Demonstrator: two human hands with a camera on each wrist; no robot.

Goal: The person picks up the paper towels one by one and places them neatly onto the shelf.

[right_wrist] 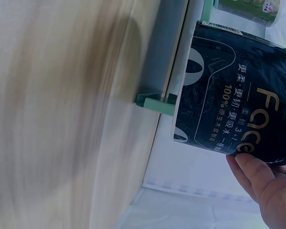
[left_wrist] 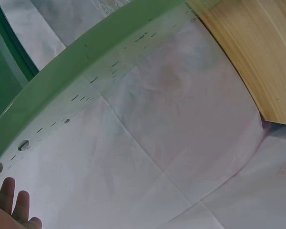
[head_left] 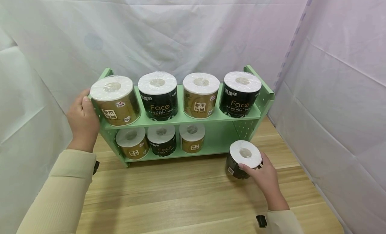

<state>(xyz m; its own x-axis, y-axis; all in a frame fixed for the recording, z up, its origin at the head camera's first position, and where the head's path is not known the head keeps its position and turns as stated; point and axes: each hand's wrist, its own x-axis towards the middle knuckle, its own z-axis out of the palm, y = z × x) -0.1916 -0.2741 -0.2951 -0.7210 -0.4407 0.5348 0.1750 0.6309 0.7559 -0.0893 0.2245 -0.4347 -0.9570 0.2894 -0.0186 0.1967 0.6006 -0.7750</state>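
My left hand (head_left: pixel 83 118) grips the left side panel of a two-tier green shelf (head_left: pixel 211 136). Several of its fingers (left_wrist: pixel 23 205) show beside the panel in the left wrist view. In my right hand (head_left: pixel 266 175) is a black-wrapped toilet roll (head_left: pixel 238 165), held between thumb and fingers in front of the shelf's lower right. Its "Face" lettering shows in the right wrist view. The upper tier carries a gold roll (head_left: pixel 120 110), a black roll (head_left: pixel 159 105), another gold roll (head_left: pixel 200 105) and another black roll (head_left: pixel 239 101).
Below stand a gold roll (head_left: pixel 134 150), a black roll (head_left: pixel 163 143) and a second gold roll (head_left: pixel 192 143), left to middle on the lower tier. The shelf stands on a wooden table (head_left: pixel 181 193). White cloth (head_left: pixel 187 33) hangs behind and along both sides.
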